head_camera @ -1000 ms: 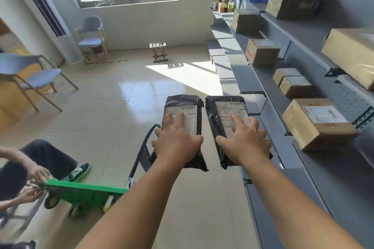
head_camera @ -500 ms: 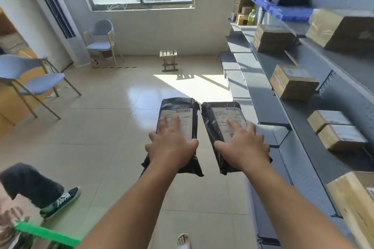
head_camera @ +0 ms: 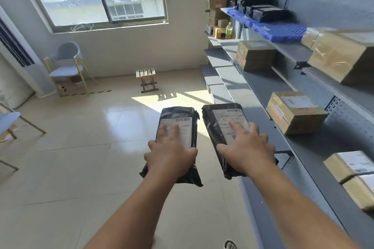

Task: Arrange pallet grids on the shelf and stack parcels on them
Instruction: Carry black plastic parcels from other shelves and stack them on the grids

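My left hand (head_camera: 171,152) grips a black plastic-wrapped parcel (head_camera: 178,116) with a white label, held out flat over the floor. My right hand (head_camera: 248,150) grips a second black parcel (head_camera: 217,115) of the same kind, side by side with the first. On both, the fingers lie on top and the thumb wraps the edge. Blue pallet grids (head_camera: 279,30) lie on the upper shelf at the right, with black parcels (head_camera: 263,13) stacked on them. The grey metal shelf (head_camera: 269,84) runs along my right side.
Brown cardboard boxes (head_camera: 295,113) sit on several shelf levels at the right. A small wooden stool (head_camera: 146,79) stands on the tiled floor ahead. Chairs (head_camera: 66,66) stand by the window wall at the left. A green bottle (head_camera: 228,31) stands at the shelf's far end.
The view has moved forward along the shelf and lifted; the green trolley and the seated person at the lower left have dropped out of sight. Both hands still carry the parcels.
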{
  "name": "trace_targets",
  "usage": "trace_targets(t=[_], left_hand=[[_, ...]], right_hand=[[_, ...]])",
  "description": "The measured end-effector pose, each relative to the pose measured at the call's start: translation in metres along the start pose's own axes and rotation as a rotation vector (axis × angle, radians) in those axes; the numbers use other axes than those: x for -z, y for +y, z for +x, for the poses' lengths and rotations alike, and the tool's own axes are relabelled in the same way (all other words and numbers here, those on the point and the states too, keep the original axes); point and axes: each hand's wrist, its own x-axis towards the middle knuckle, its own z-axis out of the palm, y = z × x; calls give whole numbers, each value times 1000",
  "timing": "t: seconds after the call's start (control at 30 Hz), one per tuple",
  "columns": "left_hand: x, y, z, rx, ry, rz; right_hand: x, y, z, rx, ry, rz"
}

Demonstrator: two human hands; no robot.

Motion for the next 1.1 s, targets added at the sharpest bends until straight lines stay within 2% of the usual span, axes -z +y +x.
trace_targets(t=[0.33,0.63,0.87,1.1], left_hand=[[8,91,183,69,70,-22],[18,115,325,142,90,-40],[36,115,473,80,91,-67],[63,127,612,-42,45,-77]], right_hand=[[42,-21,218,106,15,2],[41,-68,368,157,-54,12],[32,-130,492,132,14,-22],[40,-183,600,10,86,-23]])
